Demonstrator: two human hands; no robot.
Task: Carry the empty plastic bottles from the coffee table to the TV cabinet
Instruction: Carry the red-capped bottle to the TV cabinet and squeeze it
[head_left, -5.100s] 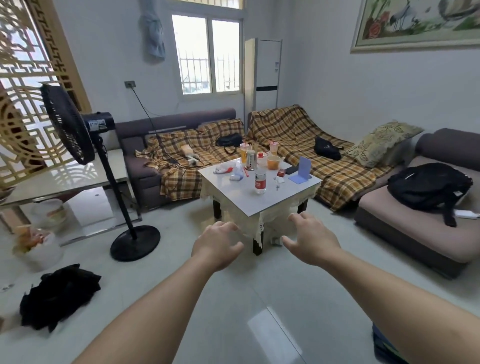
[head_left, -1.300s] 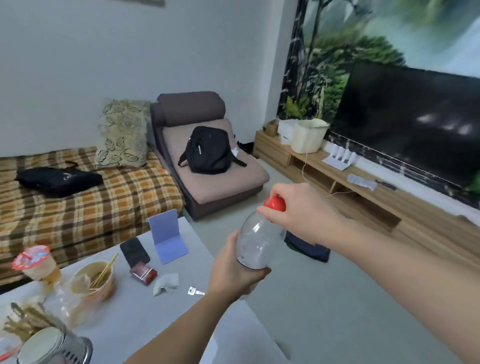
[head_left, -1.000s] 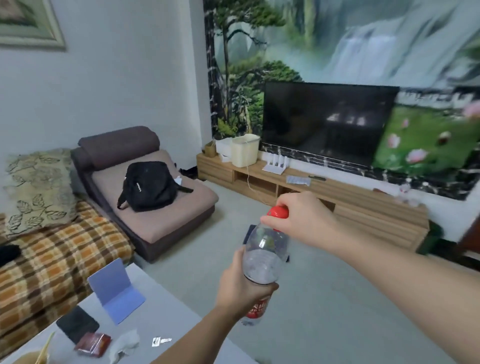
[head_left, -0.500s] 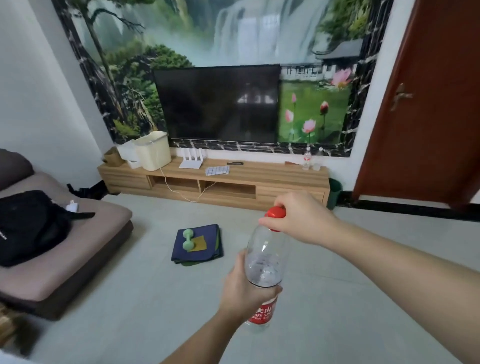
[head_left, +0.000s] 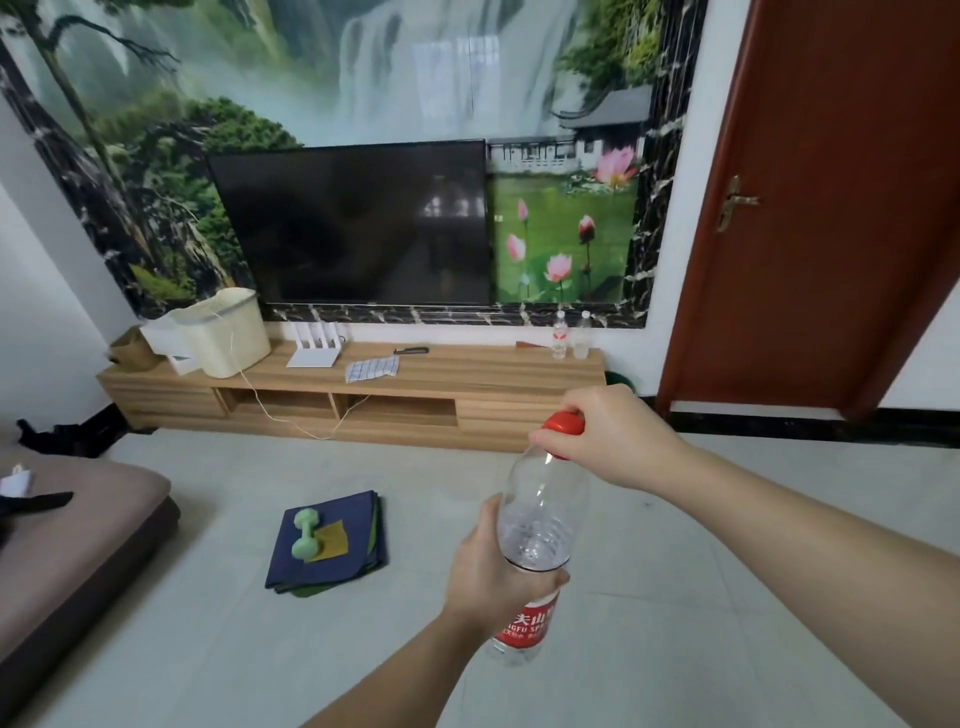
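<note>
I hold one clear, empty plastic bottle (head_left: 543, 525) with a red label and red cap upright in front of me. My left hand (head_left: 493, 577) wraps its lower body. My right hand (head_left: 602, 434) pinches the red cap from the right. Ahead stands the long wooden TV cabinet (head_left: 467, 371) under a dark TV (head_left: 353, 223). Two more clear bottles (head_left: 569, 335) stand on the cabinet's right end. The coffee table is out of view.
A folded blue mat with a green dumbbell (head_left: 330, 540) lies on the tiled floor left of my path. A brown sofa seat (head_left: 67, 535) fills the left edge. A cream bin (head_left: 223, 332), a white router (head_left: 314, 348) and a checked cloth (head_left: 371, 369) sit on the cabinet. A red-brown door (head_left: 831, 208) is at right.
I took the bottle off the coffee table with both hands and turned right to face the TV cabinet. The cabinet now looks slightly nearer; my grip on the bottle is unchanged.
</note>
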